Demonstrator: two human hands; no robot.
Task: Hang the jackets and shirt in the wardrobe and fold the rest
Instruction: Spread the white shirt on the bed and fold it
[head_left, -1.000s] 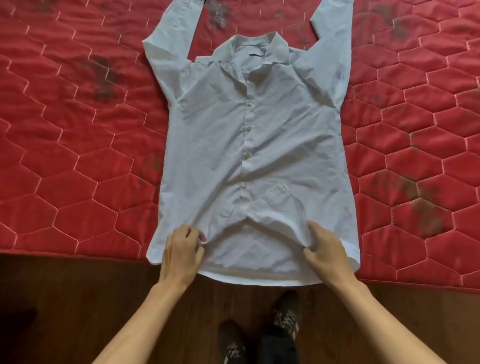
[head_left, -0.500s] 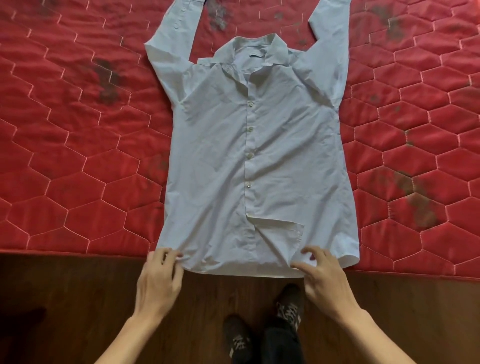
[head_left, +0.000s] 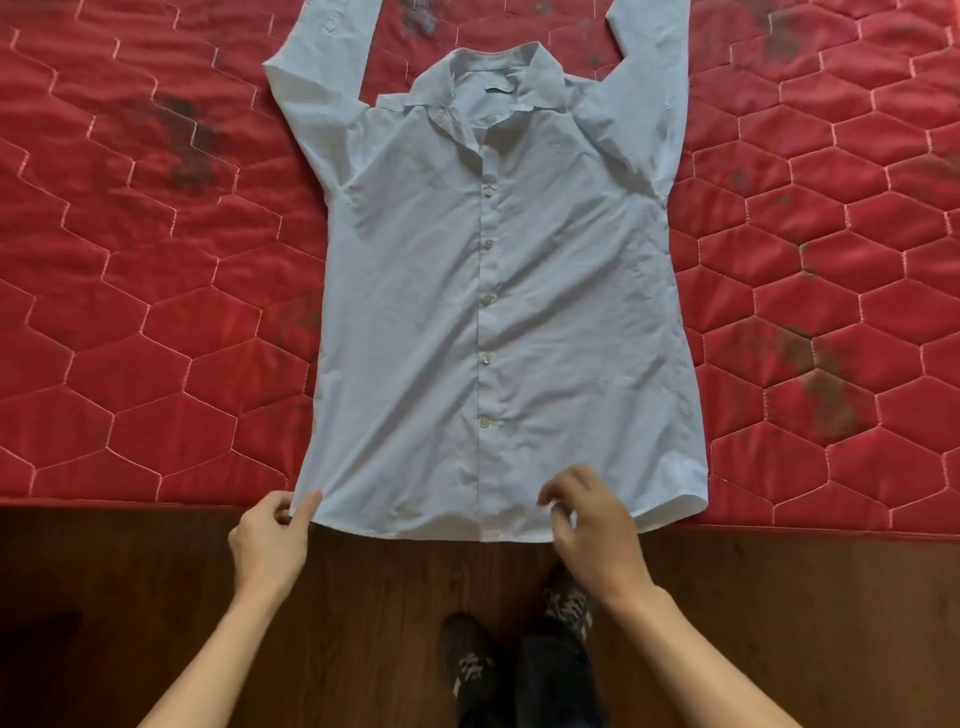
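A pale blue button-up shirt (head_left: 498, 291) lies face up and buttoned on the red quilted mattress (head_left: 156, 338). Its collar points away from me and both sleeves stretch upward out of view. The hem lies at the mattress's near edge. My left hand (head_left: 270, 545) pinches the shirt's bottom left corner between thumb and fingers. My right hand (head_left: 589, 525) sits on the hem right of the button line, its curled fingers and thumb pinching the fabric.
The mattress carries dark stains (head_left: 187, 140) left and right of the shirt. Dark wooden floor (head_left: 130, 597) runs along the near edge. My feet in patterned shoes (head_left: 519, 639) stand right below the hem.
The turned-up flap of the front panel near the hem has been pulled flat. Both hands slid back to the hem, the left one outward to the corner.
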